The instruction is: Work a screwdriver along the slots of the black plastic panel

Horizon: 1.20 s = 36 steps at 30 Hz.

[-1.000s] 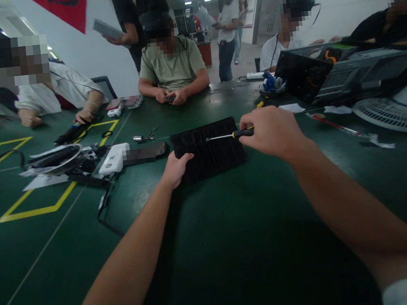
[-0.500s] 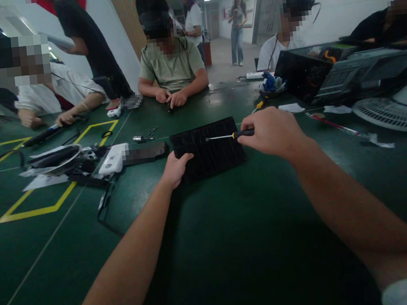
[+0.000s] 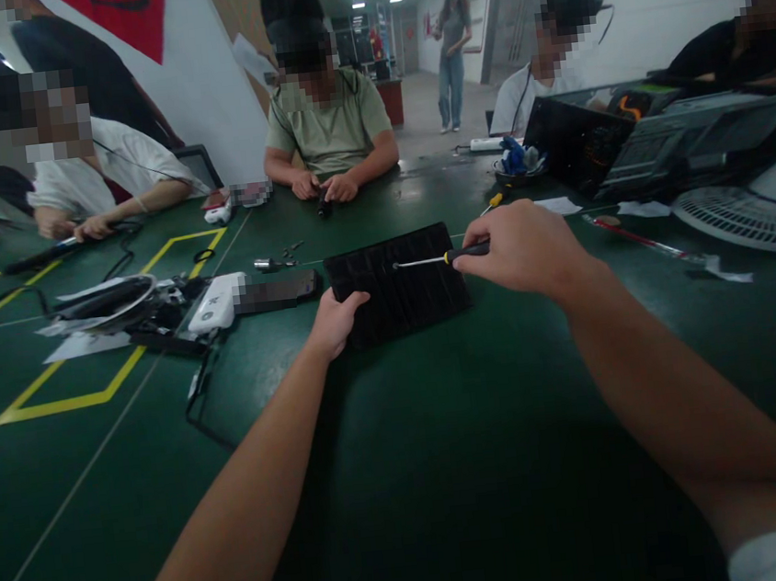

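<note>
My left hand [image 3: 337, 322] grips the lower left edge of a flat black panel [image 3: 423, 301], thumb on its face. The panel is tilted up from the table, with ridges running across its dark surface. In my right hand [image 3: 522, 247] is a screwdriver [image 3: 419, 262] with a black and yellow handle, pinched between the fingers. Its metal shaft points left across the panel, and the tip meets a small round spot, perhaps a screw, near the panel's upper middle. Which it is cannot be made out.
A phone [image 3: 277, 293], a white device [image 3: 217, 304] and a metal cylinder [image 3: 264, 265] with small parts lie left of the panel. Cables fill the left. Right are a yellow-handled tool [image 3: 498, 198], a red strip [image 3: 646, 234] and a white fan [image 3: 741, 216]. Co-workers sit opposite.
My hands, the panel and the screwdriver have barely moved. At the far left, a co-worker's hands have shifted left with a dark bar-shaped object, and a standing person behind has moved left.
</note>
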Tool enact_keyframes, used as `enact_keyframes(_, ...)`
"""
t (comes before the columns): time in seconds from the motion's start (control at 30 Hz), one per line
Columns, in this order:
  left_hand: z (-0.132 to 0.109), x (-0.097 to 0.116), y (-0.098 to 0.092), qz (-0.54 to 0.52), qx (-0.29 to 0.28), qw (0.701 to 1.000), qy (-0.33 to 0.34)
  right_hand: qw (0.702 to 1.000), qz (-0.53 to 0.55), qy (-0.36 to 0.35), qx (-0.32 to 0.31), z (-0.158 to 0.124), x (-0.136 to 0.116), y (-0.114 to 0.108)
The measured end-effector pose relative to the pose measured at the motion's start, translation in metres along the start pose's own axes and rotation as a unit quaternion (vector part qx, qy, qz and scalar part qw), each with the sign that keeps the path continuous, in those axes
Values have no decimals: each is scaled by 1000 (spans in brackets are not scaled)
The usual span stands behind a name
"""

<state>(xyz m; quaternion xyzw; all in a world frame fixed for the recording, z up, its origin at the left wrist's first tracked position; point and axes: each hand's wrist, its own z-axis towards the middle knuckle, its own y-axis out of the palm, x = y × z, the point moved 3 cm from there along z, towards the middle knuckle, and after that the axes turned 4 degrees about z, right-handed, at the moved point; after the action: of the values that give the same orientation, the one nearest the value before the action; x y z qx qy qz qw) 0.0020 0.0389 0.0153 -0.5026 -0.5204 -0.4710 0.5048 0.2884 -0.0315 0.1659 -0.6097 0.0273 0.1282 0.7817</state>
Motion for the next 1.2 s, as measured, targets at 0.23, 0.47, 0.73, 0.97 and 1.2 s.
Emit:
enact_keyframes(0.23, -1, 0, 0, -8, -2, 1000, -2, 1000, 10, -4, 18, 0, -2, 1)
enact_keyframes(0.47, -2, 2, 1, 0, 3, 1000, -3, 1000, 6, -10, 29, 1, 2, 5)
enact_keyframes(0.73, -2, 1, 1, -4, 1, 1000, 1, 1000, 4, -4, 30, 1, 0, 3)
enact_keyframes(0.97, -2, 1, 0, 3, 4, 1000, 0, 1000, -4, -3, 30, -1, -2, 2)
enact_keyframes(1.2, -1, 0, 0, -3, 2, 1000, -6, 999, -6, -12, 32, -1, -4, 2)
